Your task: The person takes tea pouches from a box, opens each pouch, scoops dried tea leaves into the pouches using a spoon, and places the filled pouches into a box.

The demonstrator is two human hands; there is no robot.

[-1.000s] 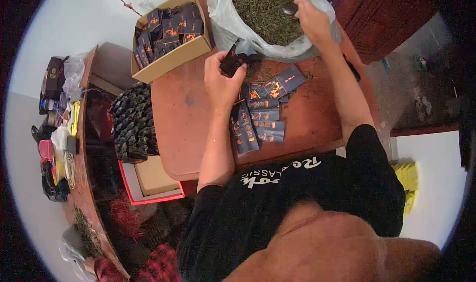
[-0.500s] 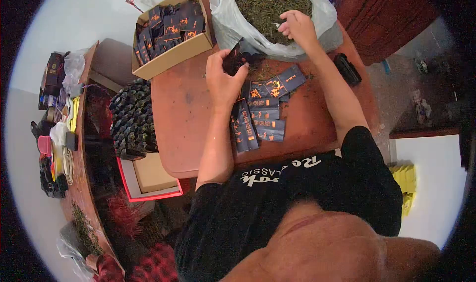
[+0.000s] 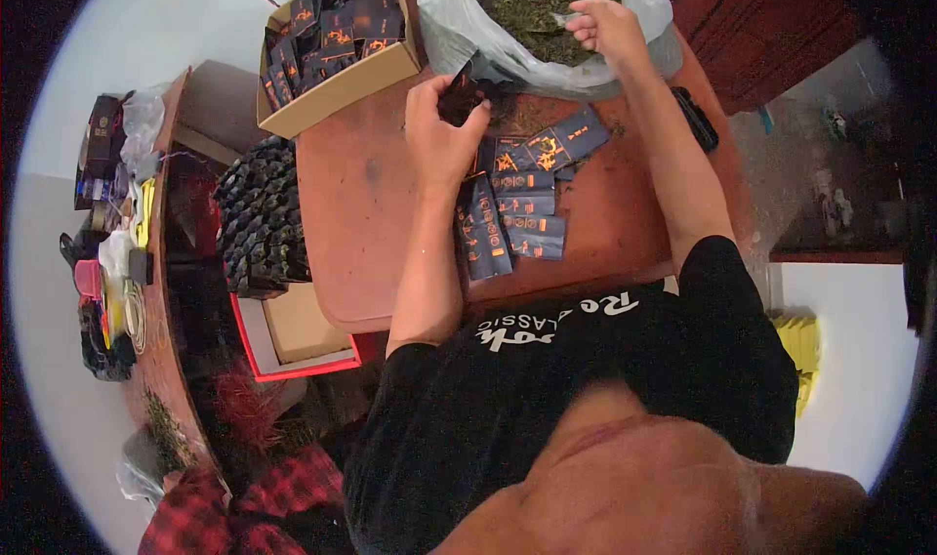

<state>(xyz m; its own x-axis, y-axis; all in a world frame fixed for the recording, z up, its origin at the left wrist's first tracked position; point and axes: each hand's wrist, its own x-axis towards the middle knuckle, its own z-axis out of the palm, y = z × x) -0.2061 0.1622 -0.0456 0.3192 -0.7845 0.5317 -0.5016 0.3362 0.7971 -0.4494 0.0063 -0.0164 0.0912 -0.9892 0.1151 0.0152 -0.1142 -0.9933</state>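
Observation:
My left hand [image 3: 444, 130] grips a black sachet [image 3: 462, 104] with its fingers and thumb curled round it, over the far side of the table. Over the clear plastic bag [image 3: 459, 33] of dried leaves [image 3: 527, 8], my right hand [image 3: 610, 33] is closed. A small pale, shiny object [image 3: 563, 18] sticks out from its fingertips; its kind is too small to make out. Flat black sachets [image 3: 532, 204] with orange print lie overlapping on the table, nearer my body than both hands.
A cardboard box [image 3: 342, 91] of black sachets stands at the table's far left corner. Left of the table are stacked dark packs [image 3: 262, 218] and a red-edged box [image 3: 303, 345]. A black object [image 3: 695, 118] lies by my right forearm. Someone's checked clothing [image 3: 205, 516] shows bottom left.
My right hand has shifted slightly right and up over the bag, and the pale object shows more clearly. My left hand keeps its grip on the sachet. More of the checked clothing is visible.

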